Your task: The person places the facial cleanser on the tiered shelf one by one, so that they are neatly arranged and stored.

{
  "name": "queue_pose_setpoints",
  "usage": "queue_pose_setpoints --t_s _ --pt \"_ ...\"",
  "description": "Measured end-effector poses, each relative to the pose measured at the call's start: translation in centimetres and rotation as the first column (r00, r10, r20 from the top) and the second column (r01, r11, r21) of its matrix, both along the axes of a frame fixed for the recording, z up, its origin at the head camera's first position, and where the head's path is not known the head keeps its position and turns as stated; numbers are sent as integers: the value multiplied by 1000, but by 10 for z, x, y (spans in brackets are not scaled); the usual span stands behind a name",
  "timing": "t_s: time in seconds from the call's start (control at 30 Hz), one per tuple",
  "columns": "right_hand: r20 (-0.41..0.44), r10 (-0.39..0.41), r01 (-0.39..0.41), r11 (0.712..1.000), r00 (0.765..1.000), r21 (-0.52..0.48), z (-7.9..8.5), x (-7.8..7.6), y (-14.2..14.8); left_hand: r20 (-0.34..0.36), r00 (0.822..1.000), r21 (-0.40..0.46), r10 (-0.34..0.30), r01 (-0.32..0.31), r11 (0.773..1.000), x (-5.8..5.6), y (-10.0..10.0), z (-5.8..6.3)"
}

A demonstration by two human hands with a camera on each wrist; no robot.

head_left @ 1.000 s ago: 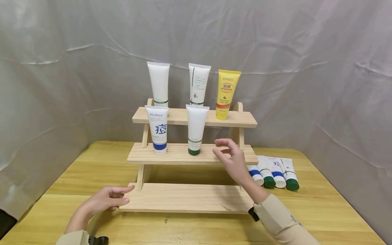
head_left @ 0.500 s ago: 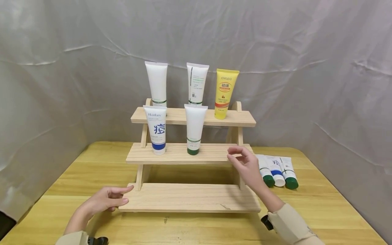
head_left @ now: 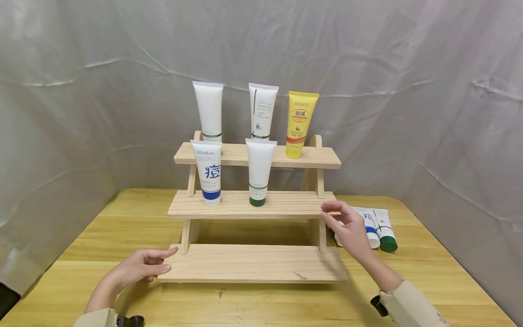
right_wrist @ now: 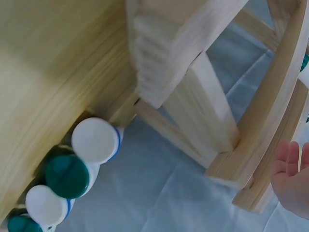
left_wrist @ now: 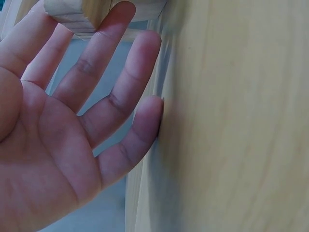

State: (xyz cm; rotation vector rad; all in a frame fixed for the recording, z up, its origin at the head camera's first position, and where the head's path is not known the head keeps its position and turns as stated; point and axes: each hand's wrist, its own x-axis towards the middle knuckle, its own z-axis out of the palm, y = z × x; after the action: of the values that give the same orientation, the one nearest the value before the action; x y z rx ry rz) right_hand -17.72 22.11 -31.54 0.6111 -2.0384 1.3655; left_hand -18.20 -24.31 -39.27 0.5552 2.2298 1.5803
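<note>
My left hand (head_left: 140, 267) is at the left end of the bottom shelf (head_left: 253, 263) of a wooden three-step display rack. Its thumb and index finger touch the shelf's end, and in the left wrist view the other fingers spread loosely under the shelf end (left_wrist: 79, 17). My right hand (head_left: 347, 227) hovers by the right end of the middle shelf (head_left: 294, 206), fingers bent and apart, holding nothing. On that shelf stand a blue-banded tube (head_left: 209, 175) and a green-capped white tube (head_left: 259, 170). The top shelf bears two white tubes (head_left: 209, 109) (head_left: 263, 109) and a yellow tube (head_left: 301, 125).
Several tubes lie side by side on the wooden table (head_left: 429, 272) right of the rack, including a green-capped one (head_left: 386, 231); my right hand partly hides them. The right wrist view shows white (right_wrist: 96, 140) and green (right_wrist: 67, 176) caps. A grey cloth (head_left: 261, 41) hangs behind.
My right hand has moved right and slightly down along the middle shelf, away from the green-capped tube, now covering part of the lying tubes. The left hand has stayed at the bottom shelf's end.
</note>
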Motion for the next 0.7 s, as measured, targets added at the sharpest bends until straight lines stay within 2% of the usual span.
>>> queue_pose_setpoints --t_s 0.2,0.33,0.5,0.53,0.67,0.7 --pt "-16 -21 22 1000 1000 13 -5 2 15 -1 1000 10 -17 17 1000 -1 -1 1" --pt "-18 -58 59 996 998 70 -8 3 24 -5 999 24 -32 32 999 -1 -2 1" --pt "-4 -65 65 992 998 110 -13 5 39 -7 999 30 -36 36 999 -1 -2 1" --pt "-9 -32 33 995 999 93 -20 1 46 -5 999 28 -35 35 999 -1 -1 1" --pt "0 7 -7 998 1000 64 -43 -12 75 -9 1000 11 -25 26 1000 -1 -1 0" --pt "-2 42 -42 999 999 33 -50 -17 84 -9 1000 8 -23 23 1000 0 -1 0"
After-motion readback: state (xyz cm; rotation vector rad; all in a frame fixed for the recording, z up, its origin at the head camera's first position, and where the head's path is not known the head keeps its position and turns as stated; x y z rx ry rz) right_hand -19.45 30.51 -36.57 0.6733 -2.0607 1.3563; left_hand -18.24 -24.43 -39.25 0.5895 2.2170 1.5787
